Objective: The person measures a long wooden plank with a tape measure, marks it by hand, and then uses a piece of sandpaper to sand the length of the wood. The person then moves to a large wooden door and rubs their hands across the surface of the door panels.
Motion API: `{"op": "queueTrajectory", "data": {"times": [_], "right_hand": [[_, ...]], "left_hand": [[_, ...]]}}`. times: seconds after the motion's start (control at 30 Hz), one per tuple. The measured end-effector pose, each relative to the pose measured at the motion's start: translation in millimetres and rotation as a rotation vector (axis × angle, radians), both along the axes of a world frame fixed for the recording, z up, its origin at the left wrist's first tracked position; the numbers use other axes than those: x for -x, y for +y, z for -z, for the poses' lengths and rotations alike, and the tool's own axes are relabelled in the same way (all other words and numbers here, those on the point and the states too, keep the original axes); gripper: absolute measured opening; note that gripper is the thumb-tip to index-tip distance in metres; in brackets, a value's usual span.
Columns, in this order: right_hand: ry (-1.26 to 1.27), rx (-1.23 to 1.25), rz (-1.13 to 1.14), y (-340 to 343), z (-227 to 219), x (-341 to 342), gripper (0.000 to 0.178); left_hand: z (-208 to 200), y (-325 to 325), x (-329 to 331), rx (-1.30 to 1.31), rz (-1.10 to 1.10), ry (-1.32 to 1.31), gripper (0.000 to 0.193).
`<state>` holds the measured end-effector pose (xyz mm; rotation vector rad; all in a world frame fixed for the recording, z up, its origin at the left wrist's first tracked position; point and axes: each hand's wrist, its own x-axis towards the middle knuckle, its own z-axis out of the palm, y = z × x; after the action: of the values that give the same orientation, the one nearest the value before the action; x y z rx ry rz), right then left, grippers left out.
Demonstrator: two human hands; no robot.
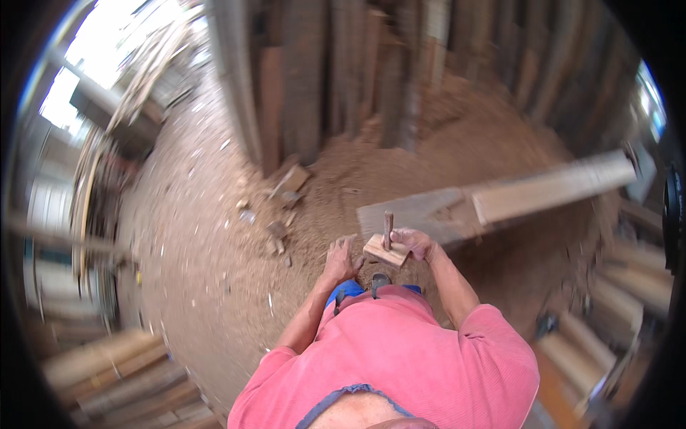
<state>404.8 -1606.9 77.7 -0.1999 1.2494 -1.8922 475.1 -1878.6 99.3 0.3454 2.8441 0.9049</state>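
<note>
Cannot see every finger of the right hand (417, 244), partly hidden by the wooden block (390, 257), nor most of the blue garment (348, 291) beneath the pink shirt (407, 339), cut off at the lower edge. Cannot make out grain on the upright boards (301, 79), motion-blurred and cropped above.

Small pale-brown rectangular block (379, 249): wood, matt, grain faintly showing. Darker brown upright peg (388, 227): wood by its look, dull. Pink short-sleeved shirt (421, 343): matt cloth, finely ribbed at the sleeve; its dark-blue neckband (357, 388): cloth, likewise matt. Long pale straight plank (554, 186): wood, unglossed, fairly smooth to my eye. Tall brown upright boards (304, 86): wood, too blurred to judge closely. Brown ground (207, 286): loose, grainy, matt.
</note>
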Motion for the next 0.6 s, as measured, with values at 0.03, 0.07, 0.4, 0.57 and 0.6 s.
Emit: {"op": "queueTrajectory", "data": {"times": [0.03,0.07,0.4,0.57,0.6], "right_hand": [[-0.016,-0.001,0.097,20,0,-8,0.044],[-0.047,0.019,0.209,29,-7,-24,0.045],[-0.160,-0.193,1.261,49,-7,-208,0.048],[-0.330,-0.009,1.531,4,18,-262,0.035],[-0.328,-0.018,1.594,1,40,-283,0.042]], "left_hand": [[-1,12,25,0.024,0.081,0.014,0.077],[2,18,44,0.030,0.169,0.000,0.077],[-11,207,150,0.113,0.866,0.027,0.092],[-13,300,157,0.249,0.841,-0.035,0.107],[-11,324,153,0.232,0.885,-0.022,0.107]]}}
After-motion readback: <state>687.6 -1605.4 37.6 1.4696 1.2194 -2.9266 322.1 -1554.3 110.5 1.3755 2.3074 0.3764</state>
